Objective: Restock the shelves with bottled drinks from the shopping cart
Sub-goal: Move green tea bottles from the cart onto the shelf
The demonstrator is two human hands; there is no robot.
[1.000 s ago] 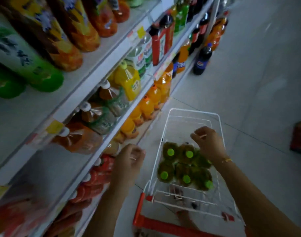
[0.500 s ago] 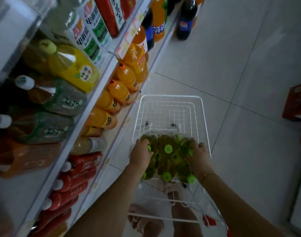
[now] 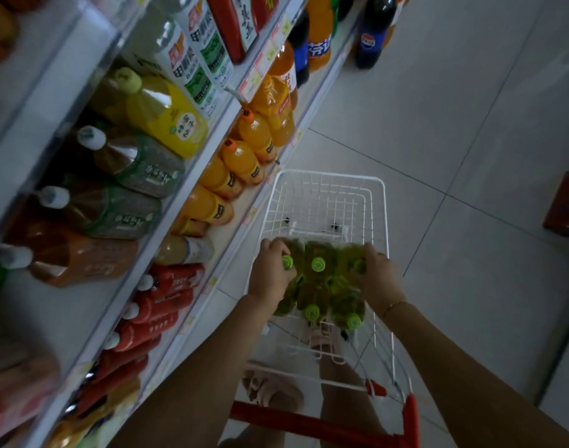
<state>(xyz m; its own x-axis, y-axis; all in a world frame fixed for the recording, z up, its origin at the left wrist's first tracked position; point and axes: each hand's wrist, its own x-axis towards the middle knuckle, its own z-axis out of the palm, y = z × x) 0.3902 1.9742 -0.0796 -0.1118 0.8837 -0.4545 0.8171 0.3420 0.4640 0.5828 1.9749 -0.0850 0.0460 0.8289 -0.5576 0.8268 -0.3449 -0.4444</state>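
Note:
A shrink-wrapped pack of green-capped bottles sits in the near end of the white wire shopping cart. My left hand grips the pack's left side, fingers curled over a bottle top. My right hand grips the pack's right side, fingers curled round its far right bottle. The shelves stand on the left, stocked with drinks lying and standing in rows.
Orange bottles, red-labelled bottles and tea bottles fill the shelves. A dark cola bottle stands on the floor far ahead. The cart's red handle is near me. A red crate sits at right. Grey tiled floor spreads to the right.
Both hands have dropped from the cart's rim onto the bottle pack and closed on its two sides. My view has tilted down toward the cart.

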